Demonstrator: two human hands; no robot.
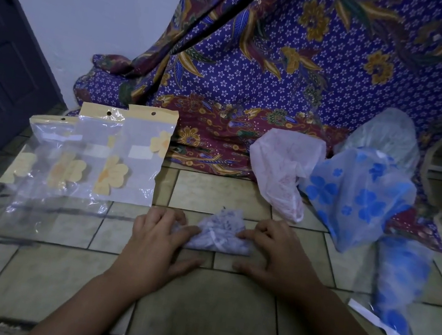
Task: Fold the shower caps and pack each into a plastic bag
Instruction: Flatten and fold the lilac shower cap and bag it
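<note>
As left hand (156, 240) presses the shower cap (220, 234), right hand (278, 253) touches it.

The near cap (218, 235) is pale lilac, white-flecked. Right: a blue cap (355, 195) with darker blue flowers, a pinkish-white cap (283, 172). Left bags (133, 158) show yellow flowers. Far cloth (288, 70) is purple, white-starred.

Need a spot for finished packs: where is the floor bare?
Bare tiles lie beyond the folded cap, between the empty bags and the pink cap, and in the near-left corner below those bags. The right side is crowded: blue flowered cap, packed bag.
</note>
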